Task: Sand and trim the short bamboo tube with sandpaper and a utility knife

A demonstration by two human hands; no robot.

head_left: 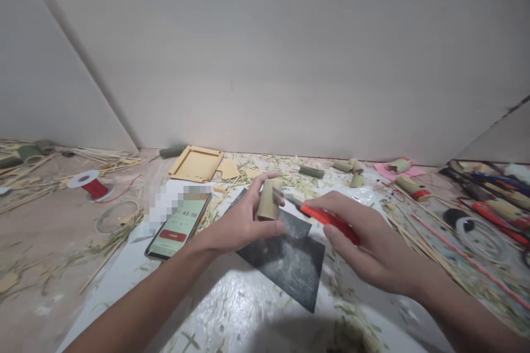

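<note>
My left hand (252, 212) is wrapped round a short piece of bamboo (269, 200), pale and peeled, held tilted a little off upright. In my right hand (364, 237) is a red utility knife (327, 216), its dark front end pointing left at the bamboo's right side. Whether the blade touches the bamboo I cannot tell, as its tip is blurred. Below both hands lie dark sheets of sandpaper (290, 270) on a white plastic-like sheet (215, 314).
A phone (178, 226) showing a timer lies left of my left arm. Beyond are a yellow tray (196, 164) and several bamboo pieces (312, 171). A red thread spool (91, 185) stands at left; tools (501, 220) and sticks crowd the right. Green shavings are scattered about.
</note>
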